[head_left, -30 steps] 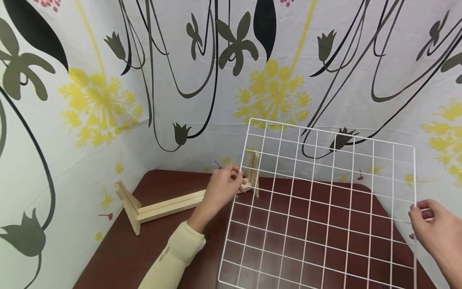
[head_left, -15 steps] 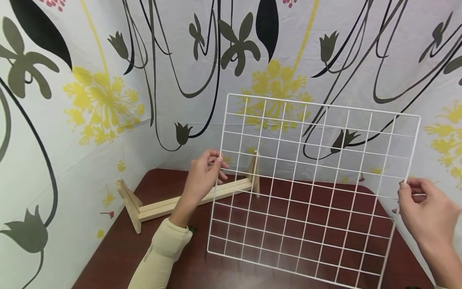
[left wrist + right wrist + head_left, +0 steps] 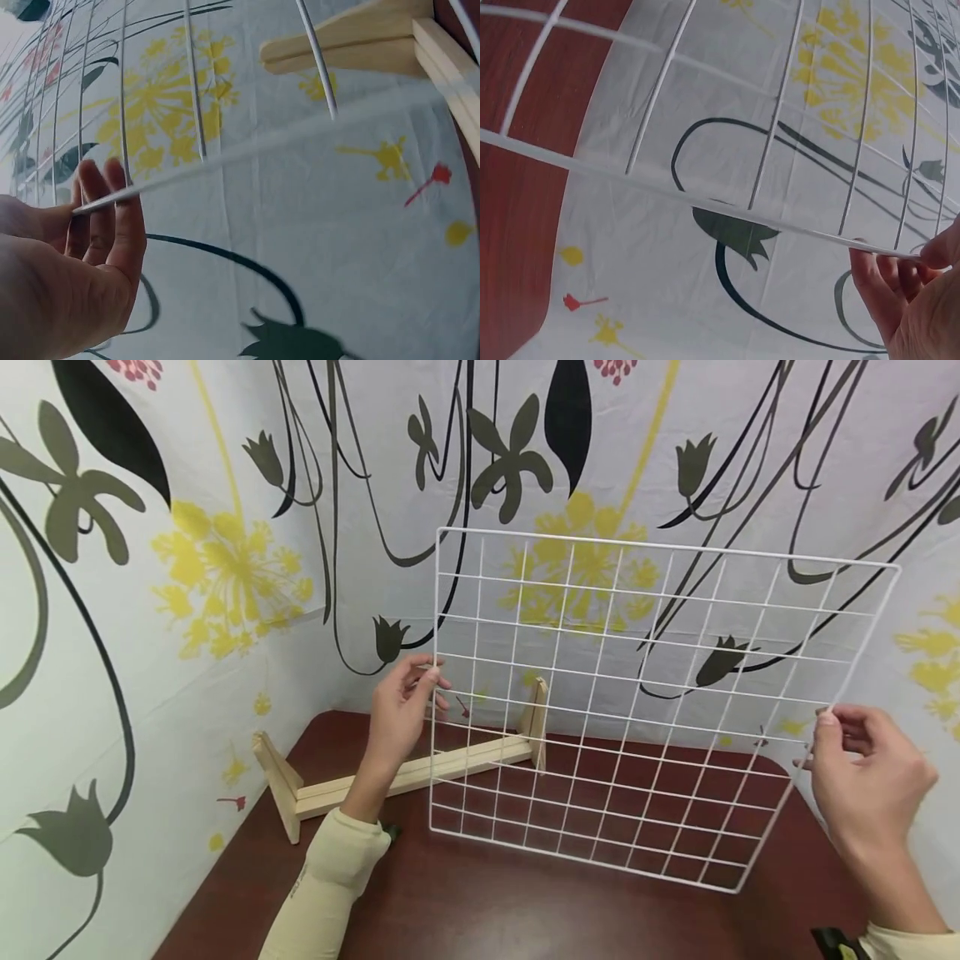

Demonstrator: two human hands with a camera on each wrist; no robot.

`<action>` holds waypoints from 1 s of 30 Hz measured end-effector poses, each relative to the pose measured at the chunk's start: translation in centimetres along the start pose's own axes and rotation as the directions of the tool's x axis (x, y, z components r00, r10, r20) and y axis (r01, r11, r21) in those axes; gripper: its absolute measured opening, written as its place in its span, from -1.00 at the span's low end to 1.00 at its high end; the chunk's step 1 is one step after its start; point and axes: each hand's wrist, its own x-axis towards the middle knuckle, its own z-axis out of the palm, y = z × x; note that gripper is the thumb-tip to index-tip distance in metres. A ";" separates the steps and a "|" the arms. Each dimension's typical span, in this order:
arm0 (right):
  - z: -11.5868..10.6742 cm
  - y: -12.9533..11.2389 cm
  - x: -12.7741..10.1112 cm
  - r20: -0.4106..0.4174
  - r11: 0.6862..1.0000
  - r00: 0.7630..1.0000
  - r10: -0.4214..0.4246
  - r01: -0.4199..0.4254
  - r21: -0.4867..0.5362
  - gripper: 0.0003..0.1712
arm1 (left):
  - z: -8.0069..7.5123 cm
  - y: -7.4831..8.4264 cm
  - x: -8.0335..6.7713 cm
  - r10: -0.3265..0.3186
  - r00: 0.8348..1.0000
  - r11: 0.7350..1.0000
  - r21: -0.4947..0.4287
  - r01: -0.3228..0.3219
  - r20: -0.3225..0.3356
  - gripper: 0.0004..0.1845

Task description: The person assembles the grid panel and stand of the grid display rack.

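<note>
A white wire grid panel is held up over the table, tilted, between my two hands. My left hand pinches its left edge between thumb and fingers, a little above mid-height. On the opposite edge my right hand pinches the frame wire in the same way. Both wrist views show thumb and fingers closed on the edge wire. Behind the panel's lower left part, a wooden stand rests on the table: a long grooved bar joining two upright end pieces. Some of its bar is behind my left hand and wrist.
The dark red table has rounded far corners and meets floral fabric walls at the back and left. The stand's left end piece is near the table's left edge, its right end piece near the back.
Both hands have raised the grid panel and shifted it left. It has turned more upright, its bottom edge now fully in view. The wooden stand has stayed in place.
</note>
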 end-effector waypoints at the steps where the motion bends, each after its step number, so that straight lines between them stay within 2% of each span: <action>1: 0.2 0.0 0.0 -0.005 1.000 1.000 0.001 -0.001 0.015 -0.86 | 0.0 -0.2 0.0 -0.012 1.000 0.999 -0.035 0.012 -0.010 -0.76; 5: 1.1 -0.3 -0.2 -0.036 0.999 0.999 0.006 -0.005 0.034 -0.90 | 0.0 -0.7 0.3 -0.067 0.997 0.976 -0.211 0.058 -0.034 -0.70; 9: 1.9 -1.3 -0.5 -0.057 0.998 0.998 0.025 -0.022 0.064 -0.78 | 0.2 -0.9 0.4 -0.115 0.992 0.909 -0.407 0.086 -0.048 -0.68; 12: 2.5 -2.3 -0.6 -0.066 0.995 0.997 0.037 -0.031 0.094 -0.71 | 0.4 -1.1 0.5 -0.132 0.988 0.860 -0.504 0.075 -0.078 -0.76; 16: 3.3 -2.2 -0.6 -0.070 0.990 0.996 0.054 -0.045 0.132 -0.73 | 0.6 -1.3 0.6 -0.160 0.978 0.817 -0.574 0.055 -0.135 -0.88; 19: 4.1 -1.2 -0.4 -0.060 0.983 0.996 0.067 -0.056 0.173 -0.75 | 0.7 -1.4 0.7 -0.194 0.966 0.792 -0.608 0.051 -0.172 -0.87; 21: 4.5 -0.7 -0.4 -0.047 0.978 0.996 0.073 -0.062 0.200 -0.76 | 0.9 -1.5 0.8 -0.214 0.957 0.785 -0.618 0.049 -0.196 -0.85; 26: 5.1 -0.2 -0.5 -0.029 0.969 0.996 0.086 -0.077 0.233 -0.75 | 1.3 -1.6 0.8 -0.255 0.932 0.786 -0.616 0.046 -0.256 -0.79; 30: 5.4 -0.1 -0.6 -0.035 0.961 0.992 0.118 -0.105 0.258 -0.79 | 1.6 -1.7 0.9 -0.276 0.913 0.767 -0.641 0.021 -0.301 -0.76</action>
